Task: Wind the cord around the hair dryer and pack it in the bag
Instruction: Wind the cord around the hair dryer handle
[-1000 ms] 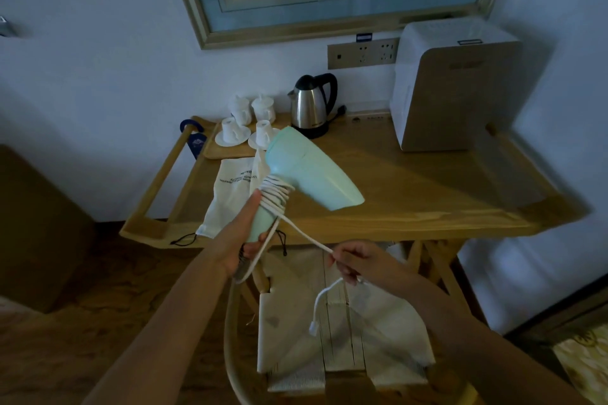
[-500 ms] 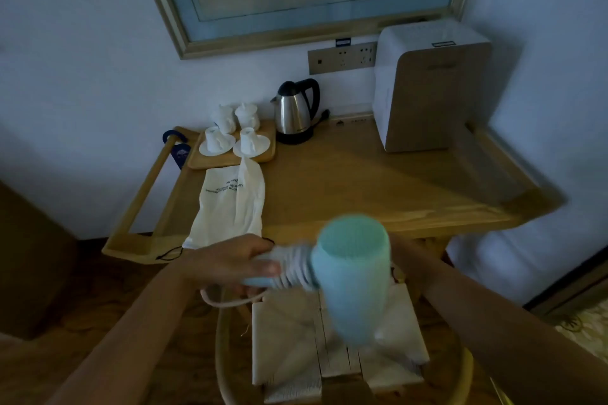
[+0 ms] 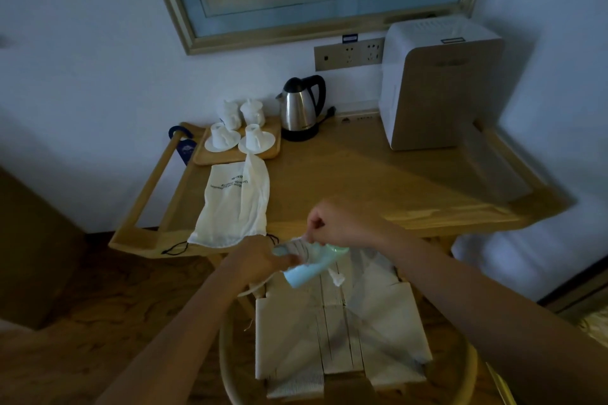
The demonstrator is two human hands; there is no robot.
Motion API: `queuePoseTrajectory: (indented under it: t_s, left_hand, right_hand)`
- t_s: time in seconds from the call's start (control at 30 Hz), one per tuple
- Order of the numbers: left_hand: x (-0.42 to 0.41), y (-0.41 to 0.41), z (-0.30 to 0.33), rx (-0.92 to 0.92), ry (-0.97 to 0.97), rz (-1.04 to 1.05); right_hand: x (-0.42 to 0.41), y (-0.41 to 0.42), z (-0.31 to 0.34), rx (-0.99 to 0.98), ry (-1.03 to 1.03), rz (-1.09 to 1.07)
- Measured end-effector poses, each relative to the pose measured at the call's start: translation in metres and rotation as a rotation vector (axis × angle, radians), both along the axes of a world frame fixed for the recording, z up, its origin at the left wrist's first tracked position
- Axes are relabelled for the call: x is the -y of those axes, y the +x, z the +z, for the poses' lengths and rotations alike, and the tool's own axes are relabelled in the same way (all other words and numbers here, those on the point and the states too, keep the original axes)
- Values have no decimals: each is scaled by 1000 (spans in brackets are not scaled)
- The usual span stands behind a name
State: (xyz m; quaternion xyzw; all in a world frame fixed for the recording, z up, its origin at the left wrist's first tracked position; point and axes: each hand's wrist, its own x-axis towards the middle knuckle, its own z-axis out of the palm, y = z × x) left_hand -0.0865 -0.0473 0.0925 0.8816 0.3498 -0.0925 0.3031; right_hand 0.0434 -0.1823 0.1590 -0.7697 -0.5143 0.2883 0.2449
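Head view: left hand clamped on hair dryer handle to steady it; right hand pinching cord, likely tucking the last turn before reaching for bag.

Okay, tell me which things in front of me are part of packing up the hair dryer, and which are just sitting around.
Part of the job:
hair dryer, held in the left hand
cord, pinched by the right hand
cloth bag, lying on the table

Just lying about:
kettle
cups on the wooden tray
white appliance
chair
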Motion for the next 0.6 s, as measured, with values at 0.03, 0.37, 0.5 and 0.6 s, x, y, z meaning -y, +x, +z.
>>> queuePoseTrajectory:
  t_s: [0.03, 0.37, 0.5, 0.6]
  left_hand:
    - [-3, 1, 0, 6, -29, 64]
    - [-41, -27, 14, 141, -882, 269]
    - [-30, -24, 17, 211, -824, 371]
    - [-28, -19, 20, 255, -810, 423]
  right_hand:
    - [2, -3, -2, 14, 12, -23]
    - [22, -9, -34, 2, -7, -95]
    - [27, -10, -45, -96, 12, -80]
    - [32, -11, -50, 90, -14, -63]
